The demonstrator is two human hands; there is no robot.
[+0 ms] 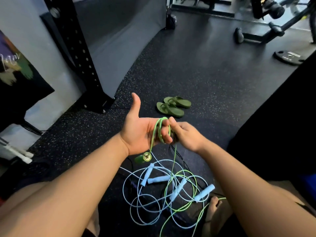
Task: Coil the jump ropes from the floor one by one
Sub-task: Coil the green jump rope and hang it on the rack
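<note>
In the middle of the frame the left hand [140, 132] is turned palm up with the thumb standing straight out toward the top. Its fingers [165, 135] curl inward, and several loops of the green jump rope [159, 129] are wound round them, so its grip is closed on the rope. One green handle [142, 158] hangs from the rope just below the heel of that palm.

The right hand [187, 136], slightly blurred, sits just beside the left fingertips. Its fingers are bent into a narrow grip that pinches the same rope where it leaves the loops. From there the green cord drops to the floor [196, 79] and runs in loose rings through the lower centre.

Those rings lie tangled with the light blue jump ropes [136, 200], whose pale handles [159, 179] lie among the coils. A bare foot [212, 212] touches the pile at lower right. A pair of green flip-flops [172, 106] rests above the hands, and a weight plate [289, 57] lies at upper right.
</note>
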